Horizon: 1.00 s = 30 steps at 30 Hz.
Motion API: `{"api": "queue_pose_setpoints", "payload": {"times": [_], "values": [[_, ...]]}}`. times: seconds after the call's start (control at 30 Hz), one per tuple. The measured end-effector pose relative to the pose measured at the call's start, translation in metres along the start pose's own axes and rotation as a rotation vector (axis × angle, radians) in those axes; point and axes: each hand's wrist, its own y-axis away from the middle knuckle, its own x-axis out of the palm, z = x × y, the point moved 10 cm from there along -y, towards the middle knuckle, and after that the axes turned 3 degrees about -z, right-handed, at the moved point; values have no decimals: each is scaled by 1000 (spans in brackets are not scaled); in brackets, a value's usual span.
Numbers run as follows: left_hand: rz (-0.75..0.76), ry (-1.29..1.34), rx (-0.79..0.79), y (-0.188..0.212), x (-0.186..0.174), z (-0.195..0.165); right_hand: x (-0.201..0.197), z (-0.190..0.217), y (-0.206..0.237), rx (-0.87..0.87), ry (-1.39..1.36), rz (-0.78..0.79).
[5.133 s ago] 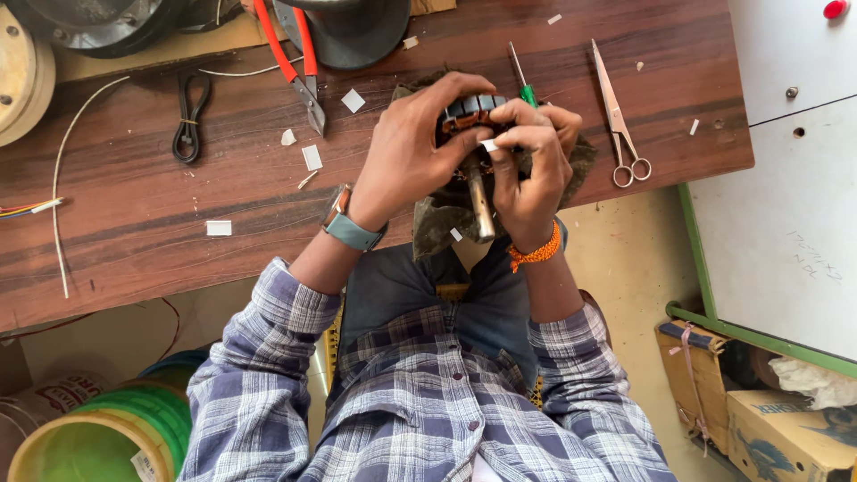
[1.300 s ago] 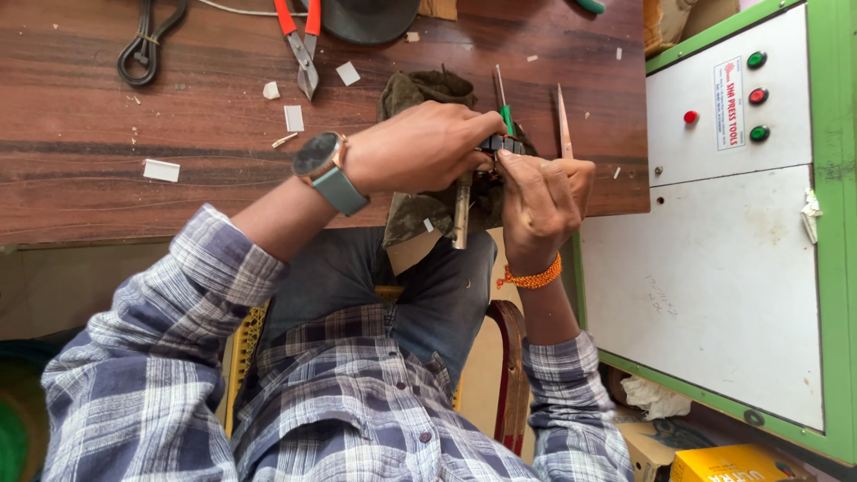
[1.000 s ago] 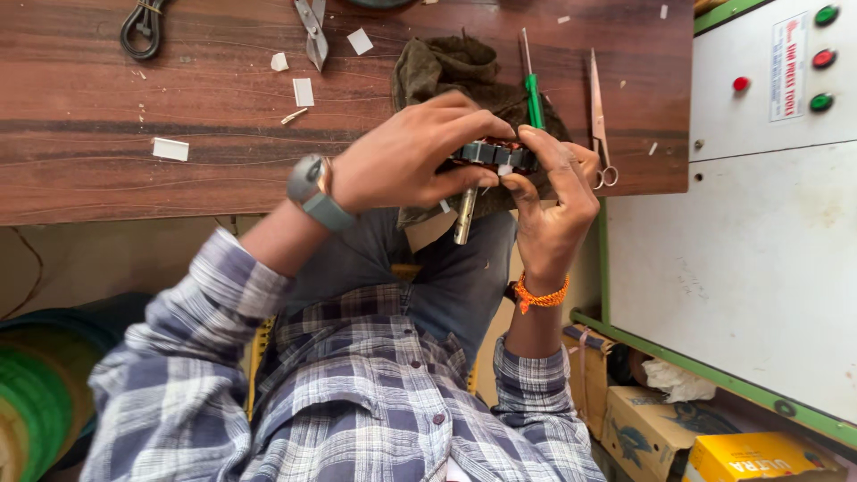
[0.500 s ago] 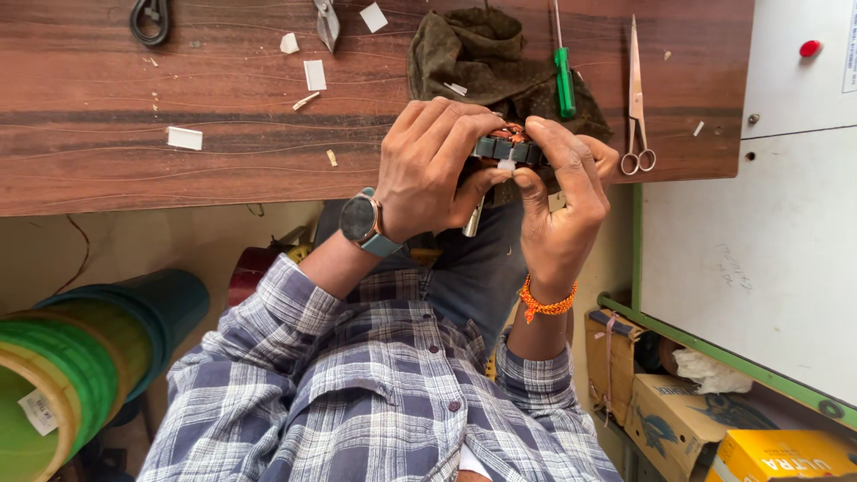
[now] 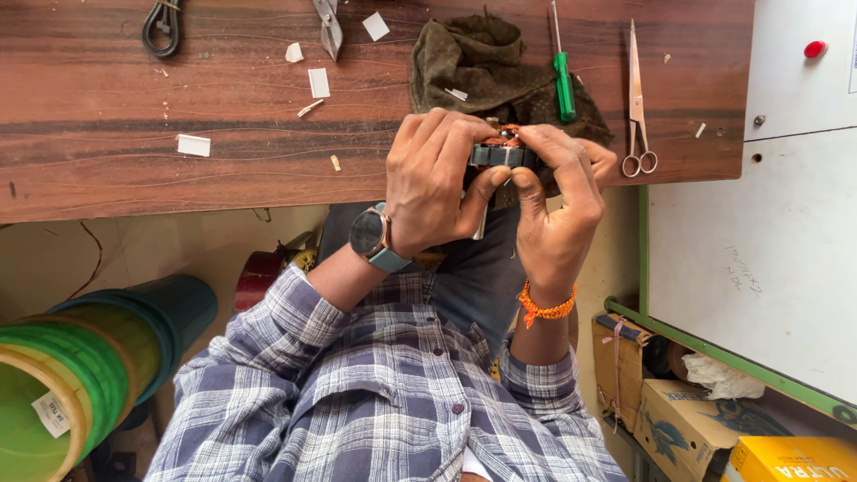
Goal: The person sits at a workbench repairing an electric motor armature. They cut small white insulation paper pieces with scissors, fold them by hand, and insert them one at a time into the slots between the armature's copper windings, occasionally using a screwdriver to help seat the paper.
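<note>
Both hands meet over the near edge of the wooden workbench (image 5: 107,134), closed on a small motor armature (image 5: 502,153), a dark grey slotted core with copper-orange winding showing at its far end. The left hand (image 5: 437,183) wraps it from the left, fingers curled over the far side and thumb pressed up beneath the core. The right hand (image 5: 558,210) takes it from the right, fingertips pinched on the top edge and thumb underneath, just beside the other thumb. So the armature sits between the two sets of fingertips, only its middle band in view; a pale metal shaft (image 5: 482,228) pokes down toward the person behind the left thumb.

Just beyond the hands a crumpled olive cloth (image 5: 473,62) lies on the bench, with a green-handled screwdriver (image 5: 562,80) resting on its right side and a pair of scissors (image 5: 637,98) further right. Scraps of white paper (image 5: 319,82) are scattered to the left, and the tips of pliers (image 5: 328,20) show at the far edge. A grey wristwatch (image 5: 370,234) sits on the left wrist, an orange thread band (image 5: 544,308) on the right. Green drums (image 5: 80,366) stand low at the left, cardboard boxes (image 5: 687,419) at the right.
</note>
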Motion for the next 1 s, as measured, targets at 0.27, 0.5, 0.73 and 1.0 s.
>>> {"api": "queue_pose_setpoints", "payload": {"times": [0.27,0.5,0.73,1.0], "values": [[153,45,82,-6,-2,3,7,-7,-4,-112,-86,12],[149,-35,166,5,4,-12,26,-31,4,46,-311,102],[128,40,19,-11,3,10,31,-33,-11,78,-273,122],[331,146,29,-28,-6,17,33,-23,-20,-60,-207,88]]}}
